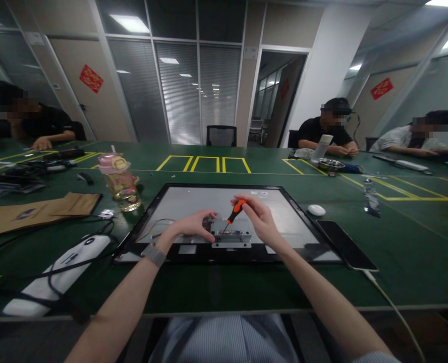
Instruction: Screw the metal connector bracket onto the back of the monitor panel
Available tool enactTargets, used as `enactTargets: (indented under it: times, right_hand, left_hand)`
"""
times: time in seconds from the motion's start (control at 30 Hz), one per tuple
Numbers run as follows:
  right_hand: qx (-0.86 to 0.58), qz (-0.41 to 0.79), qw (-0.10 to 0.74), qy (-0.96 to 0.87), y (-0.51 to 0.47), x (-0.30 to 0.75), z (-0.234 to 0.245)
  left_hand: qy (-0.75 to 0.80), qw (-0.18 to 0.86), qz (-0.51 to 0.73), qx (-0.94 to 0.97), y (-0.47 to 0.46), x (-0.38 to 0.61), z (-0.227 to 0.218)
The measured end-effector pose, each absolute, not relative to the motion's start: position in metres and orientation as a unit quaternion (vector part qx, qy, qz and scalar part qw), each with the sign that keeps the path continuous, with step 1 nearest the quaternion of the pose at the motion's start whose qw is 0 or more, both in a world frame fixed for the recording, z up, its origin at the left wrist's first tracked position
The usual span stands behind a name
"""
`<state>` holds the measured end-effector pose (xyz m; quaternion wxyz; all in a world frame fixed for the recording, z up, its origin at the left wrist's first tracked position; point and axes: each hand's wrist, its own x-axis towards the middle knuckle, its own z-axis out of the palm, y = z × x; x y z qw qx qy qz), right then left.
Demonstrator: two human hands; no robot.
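Observation:
A flat display panel with a black frame and pale grey back lies on the green table. Near its front edge sits a metal bracket with connector ports along it. My right hand is closed around an orange and black screwdriver, tilted, its shaft pointing down to the bracket's left part. My left hand grips the bracket's left end, thumb at the front and fingers behind. A small dark part shows between them. The exact spot where the screwdriver tip meets the bracket is too small to tell.
Left of the panel stand a pink-lidded bottle, a brown paper bag and a white power strip with black cables. On the right lie a phone on a cable and a white earbud case. Several people sit across the table.

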<state>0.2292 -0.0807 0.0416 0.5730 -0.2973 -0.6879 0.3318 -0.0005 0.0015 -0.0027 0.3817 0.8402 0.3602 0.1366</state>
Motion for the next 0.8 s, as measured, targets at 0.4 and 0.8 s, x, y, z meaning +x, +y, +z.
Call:
enactTargets:
  times: [0.4, 0.8]
  right_hand:
    - [-0.291, 0.364, 0.572, -0.675, -0.0805, 0.2286, 0.0431]
    - [-0.311, 0.291, 0.580, -0.694, -0.0824, 0.2268, 0.0381]
  left_hand:
    - [0.352, 0.379, 0.145, 0.843, 0.0011, -0.0002, -0.0017]
    - [0.360, 0.382, 0.140, 0.839, 0.0022, -0.0006, -0.0031]
